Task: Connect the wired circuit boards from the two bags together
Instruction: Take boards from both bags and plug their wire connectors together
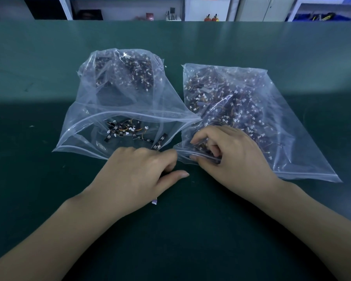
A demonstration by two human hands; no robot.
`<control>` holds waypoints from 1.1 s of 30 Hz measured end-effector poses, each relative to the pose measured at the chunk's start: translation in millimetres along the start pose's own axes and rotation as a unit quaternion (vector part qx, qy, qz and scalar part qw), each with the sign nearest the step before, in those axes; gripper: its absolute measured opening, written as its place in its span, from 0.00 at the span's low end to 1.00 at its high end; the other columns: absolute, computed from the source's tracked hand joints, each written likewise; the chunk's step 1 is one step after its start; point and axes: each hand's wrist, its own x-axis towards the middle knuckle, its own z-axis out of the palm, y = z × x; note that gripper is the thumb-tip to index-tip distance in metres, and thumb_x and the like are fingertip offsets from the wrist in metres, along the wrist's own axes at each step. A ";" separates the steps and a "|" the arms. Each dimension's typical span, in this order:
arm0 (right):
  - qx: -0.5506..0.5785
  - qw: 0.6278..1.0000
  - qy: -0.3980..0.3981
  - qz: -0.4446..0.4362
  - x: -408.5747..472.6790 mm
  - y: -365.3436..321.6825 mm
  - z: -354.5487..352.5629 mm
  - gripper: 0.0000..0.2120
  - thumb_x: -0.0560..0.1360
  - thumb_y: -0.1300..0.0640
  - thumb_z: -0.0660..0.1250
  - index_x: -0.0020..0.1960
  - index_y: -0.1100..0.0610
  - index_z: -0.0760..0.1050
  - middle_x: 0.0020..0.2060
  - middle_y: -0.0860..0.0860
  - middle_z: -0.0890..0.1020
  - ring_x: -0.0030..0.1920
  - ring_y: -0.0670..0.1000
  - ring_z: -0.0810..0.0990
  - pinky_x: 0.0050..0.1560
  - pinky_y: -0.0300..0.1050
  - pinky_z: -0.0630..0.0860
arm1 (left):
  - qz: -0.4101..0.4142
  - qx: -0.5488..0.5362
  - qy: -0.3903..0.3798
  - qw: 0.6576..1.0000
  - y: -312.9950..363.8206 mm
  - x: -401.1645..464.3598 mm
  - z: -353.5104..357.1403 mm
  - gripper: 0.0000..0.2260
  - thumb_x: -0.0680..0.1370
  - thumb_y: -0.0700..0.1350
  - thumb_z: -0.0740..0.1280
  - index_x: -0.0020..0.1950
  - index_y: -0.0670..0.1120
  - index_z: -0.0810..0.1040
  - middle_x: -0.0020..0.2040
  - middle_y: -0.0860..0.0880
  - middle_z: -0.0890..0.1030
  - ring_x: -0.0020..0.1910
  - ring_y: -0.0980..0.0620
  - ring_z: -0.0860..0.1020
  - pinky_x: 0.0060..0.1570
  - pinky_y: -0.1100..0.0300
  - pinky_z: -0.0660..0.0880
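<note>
We are pinching the right bag's point(251, 118) zip mouth with our right hand point(227, 153), mid-worktop point(39, 57); left hand point(138, 175), curled beside the left bag point(118, 110), seemingly hides a board. Spread the mouth wide before reaching.

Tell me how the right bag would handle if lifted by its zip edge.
The right bag is thin creased film, so it would likely sag and fold. It is packed with boards, so probably weighty; they would likely slide downward. The right hand pinches its edge.

Dark green table point(49, 199) is lit brighter at far half; white shelving point(128, 9) is seen behind.
</note>
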 end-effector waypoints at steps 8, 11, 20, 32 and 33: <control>0.004 1.000 -0.002 0.005 0.7 2.5 0.2 0.14 0.72 0.59 0.80 0.55 0.52 0.82 0.37 0.44 0.71 0.41 0.49 0.73 0.49 0.43 0.71 | -0.008 -0.095 -0.007 0.995 1.1 1.4 -3.5 0.20 0.80 0.69 0.59 0.41 0.54 0.71 0.33 0.57 0.73 0.34 0.56 0.73 0.34 0.58 0.71; 0.004 1.000 -0.005 0.007 0.0 3.3 0.0 0.14 0.72 0.59 0.80 0.56 0.52 0.82 0.38 0.44 0.72 0.41 0.48 0.73 0.49 0.42 0.70 | 0.004 -0.099 -0.048 0.994 -1.8 0.2 -9.7 0.21 0.78 0.73 0.59 0.43 0.56 0.70 0.36 0.59 0.73 0.37 0.60 0.73 0.36 0.65 0.68; -0.003 1.000 -0.013 0.017 -0.4 2.0 -1.4 0.14 0.72 0.61 0.80 0.55 0.51 0.82 0.38 0.44 0.72 0.41 0.49 0.73 0.48 0.42 0.69 | 0.008 -0.105 -0.088 0.991 0.9 -0.6 -14.3 0.04 0.83 0.53 0.60 0.56 0.60 0.73 0.46 0.61 0.75 0.44 0.58 0.75 0.43 0.60 0.73; 0.052 0.998 -0.021 -0.016 -3.2 -6.4 -3.7 0.12 0.74 0.55 0.72 0.57 0.52 0.81 0.41 0.44 0.74 0.44 0.47 0.74 0.53 0.46 0.73 | -0.035 -0.312 0.189 0.930 -2.0 4.2 5.7 0.05 0.82 0.50 0.74 0.56 0.51 0.83 0.40 0.54 0.79 0.32 0.53 0.80 0.35 0.68 0.73; 0.061 0.998 -0.017 -0.017 -3.3 -6.5 -3.0 0.10 0.75 0.56 0.74 0.56 0.53 0.82 0.40 0.45 0.75 0.44 0.48 0.74 0.53 0.46 0.74 | -0.051 -0.363 0.188 0.911 -0.9 4.0 5.9 0.05 0.81 0.50 0.74 0.56 0.52 0.83 0.40 0.52 0.80 0.31 0.52 0.82 0.33 0.66 0.76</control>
